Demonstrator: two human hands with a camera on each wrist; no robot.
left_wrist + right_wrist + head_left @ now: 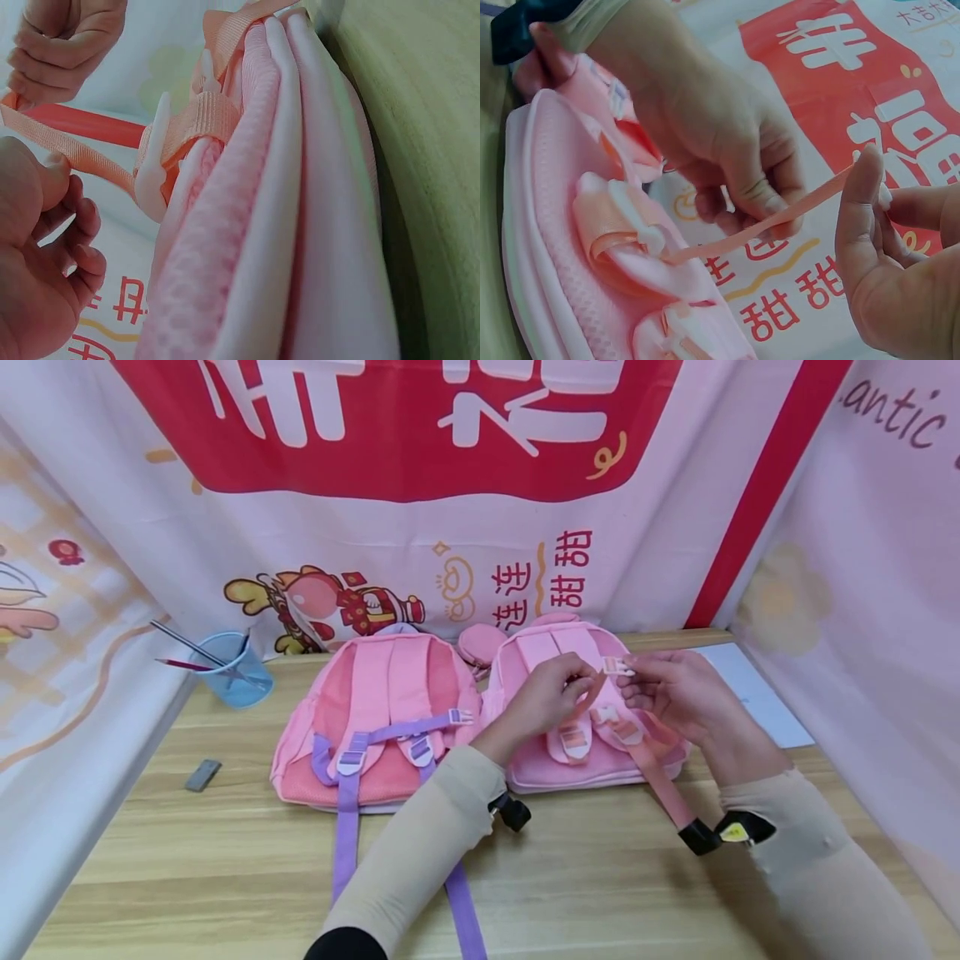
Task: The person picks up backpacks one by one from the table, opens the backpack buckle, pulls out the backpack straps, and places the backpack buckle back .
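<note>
The right-hand pink backpack [551, 777] lies on the table with its shoulder straps facing up. From one of them an orange webbing strap [94, 161] is drawn up off the bag. My left hand [551, 693] pinches this strap between thumb and fingers, partway along it. At the strap's raised end is a pale plastic buckle [615, 667], which my right hand [678, 689] pinches with thumb and fingertips. In the right wrist view the strap runs taut between both hands. A pale strap adjuster [154, 161] sits where the webbing meets the bag.
A second pink backpack [300, 760] with purple straps [347, 835] lies to the left, under my left forearm. Farther left are a blue pen cup [243, 689] and a small grey block [202, 775]. A white sheet [757, 702] lies at the right; printed cloth [405, 527] hangs behind.
</note>
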